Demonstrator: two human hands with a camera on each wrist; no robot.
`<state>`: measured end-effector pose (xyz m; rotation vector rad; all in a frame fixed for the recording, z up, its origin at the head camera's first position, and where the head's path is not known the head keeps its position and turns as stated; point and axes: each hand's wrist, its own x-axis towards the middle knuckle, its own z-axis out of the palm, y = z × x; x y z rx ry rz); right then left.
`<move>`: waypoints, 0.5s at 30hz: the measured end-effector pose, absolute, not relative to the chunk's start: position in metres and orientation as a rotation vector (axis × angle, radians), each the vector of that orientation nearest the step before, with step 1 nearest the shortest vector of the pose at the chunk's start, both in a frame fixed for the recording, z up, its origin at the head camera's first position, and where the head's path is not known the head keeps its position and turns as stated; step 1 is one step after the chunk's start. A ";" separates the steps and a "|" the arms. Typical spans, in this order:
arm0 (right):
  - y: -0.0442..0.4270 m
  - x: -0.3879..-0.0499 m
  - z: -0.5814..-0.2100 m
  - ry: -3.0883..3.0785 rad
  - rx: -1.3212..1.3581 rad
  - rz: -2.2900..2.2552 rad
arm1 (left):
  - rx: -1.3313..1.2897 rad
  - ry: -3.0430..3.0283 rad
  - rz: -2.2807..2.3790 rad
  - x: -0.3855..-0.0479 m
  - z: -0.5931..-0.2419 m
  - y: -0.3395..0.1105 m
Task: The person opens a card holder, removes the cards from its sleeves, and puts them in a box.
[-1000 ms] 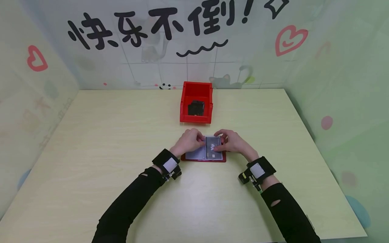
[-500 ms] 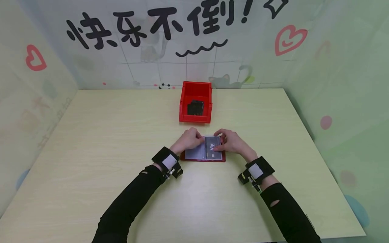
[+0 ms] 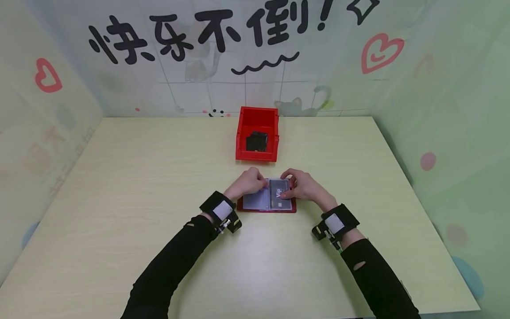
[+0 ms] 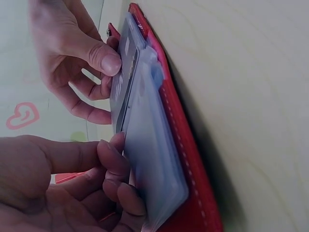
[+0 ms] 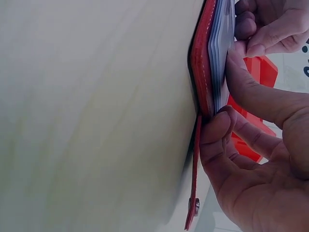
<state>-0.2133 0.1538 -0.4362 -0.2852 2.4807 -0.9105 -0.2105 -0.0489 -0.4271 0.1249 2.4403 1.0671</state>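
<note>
A red card holder (image 4: pixel 179 137) lies open on the table, with clear plastic sleeves (image 3: pixel 256 203) inside. In its right half sits a dark grey card (image 3: pixel 280 204) marked "Vip", within a sleeve. My left hand (image 3: pixel 248 182) has its fingers curled at the sleeves' far edge, near the fold, thumb and index pinching there. Exactly what lies between those fingertips is partly hidden. The right hand (image 3: pixel 304 186) grips the holder's right side, thumb pressed on the card face and fingers round the edge. A strap with a metal snap (image 5: pixel 194 207) sticks out beyond that edge.
Behind the hands stands a red bin (image 3: pixel 256 156) with several dark cards (image 3: pixel 256 141) in it. Printed walls enclose the pale wooden table (image 3: pixel 255 274) at the back and both sides.
My left hand has shifted slightly up and away from me along the sleeves, uncovering more of the left half. The right hand, the card and the bin stay put.
</note>
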 end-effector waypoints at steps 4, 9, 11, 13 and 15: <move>0.153 -0.213 -0.436 2.477 -0.268 -0.915 | 0.091 2.417 1.091 -0.208 -0.424 -0.048; 0.154 -0.212 -0.435 2.484 -0.274 -0.923 | 0.074 2.402 1.099 -0.206 -0.422 -0.048; 0.154 -0.212 -0.436 2.485 -0.280 -0.923 | 0.066 2.391 1.092 -0.206 -0.422 -0.047; 0.154 -0.212 -0.436 2.488 -0.281 -0.922 | 0.058 2.382 1.077 -0.207 -0.421 -0.046; 0.154 -0.211 -0.436 2.490 -0.284 -0.920 | 0.050 2.375 1.060 -0.207 -0.422 -0.046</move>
